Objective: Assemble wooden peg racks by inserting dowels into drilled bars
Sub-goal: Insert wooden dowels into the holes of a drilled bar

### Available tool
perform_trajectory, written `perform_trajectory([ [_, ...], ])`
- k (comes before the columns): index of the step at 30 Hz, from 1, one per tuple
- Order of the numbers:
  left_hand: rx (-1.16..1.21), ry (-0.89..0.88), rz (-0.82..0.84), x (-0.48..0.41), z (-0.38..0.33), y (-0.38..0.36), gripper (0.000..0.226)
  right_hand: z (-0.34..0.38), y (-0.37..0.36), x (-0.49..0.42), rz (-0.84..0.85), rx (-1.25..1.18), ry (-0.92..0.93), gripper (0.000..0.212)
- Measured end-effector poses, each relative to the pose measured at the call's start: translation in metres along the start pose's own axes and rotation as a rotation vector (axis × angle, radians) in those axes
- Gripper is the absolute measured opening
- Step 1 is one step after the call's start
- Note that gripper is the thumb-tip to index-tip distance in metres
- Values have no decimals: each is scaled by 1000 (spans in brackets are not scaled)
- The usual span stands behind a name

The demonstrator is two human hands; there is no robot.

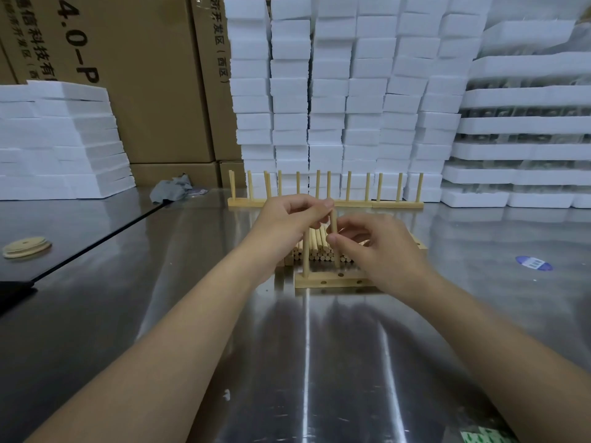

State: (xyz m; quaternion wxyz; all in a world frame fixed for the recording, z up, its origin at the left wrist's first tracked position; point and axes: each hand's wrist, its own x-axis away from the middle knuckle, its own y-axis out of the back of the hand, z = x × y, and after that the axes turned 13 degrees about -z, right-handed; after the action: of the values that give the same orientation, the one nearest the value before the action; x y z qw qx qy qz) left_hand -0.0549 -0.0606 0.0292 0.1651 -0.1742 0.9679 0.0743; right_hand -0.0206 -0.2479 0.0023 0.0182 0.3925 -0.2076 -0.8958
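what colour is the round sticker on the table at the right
The sticker is blue with white marks; head view.

Soft light comes down from above me. My shiny metal table [351, 346] throws back long white streaks of glare that run toward me. The white foam blocks [332, 91] are so bright that their edges almost melt together. The brown boxes [144, 75] look dimmer. My arms leave only faint dark patches on the table. Straight lines bend and lean near the sides of the picture. My left hand [287, 215] and right hand [377, 251], both pinching one dowel [333, 222], look a little fuzzy.
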Motion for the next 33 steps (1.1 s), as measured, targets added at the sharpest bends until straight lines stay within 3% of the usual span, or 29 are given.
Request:
perform_trajectory([
  [10,112,137,-51,6,8,-22,12,-6,0,0,40,129,-53,7],
  [33,202,282,-39,12,18,-34,23,0,9,-1,133,196,-123,9],
])
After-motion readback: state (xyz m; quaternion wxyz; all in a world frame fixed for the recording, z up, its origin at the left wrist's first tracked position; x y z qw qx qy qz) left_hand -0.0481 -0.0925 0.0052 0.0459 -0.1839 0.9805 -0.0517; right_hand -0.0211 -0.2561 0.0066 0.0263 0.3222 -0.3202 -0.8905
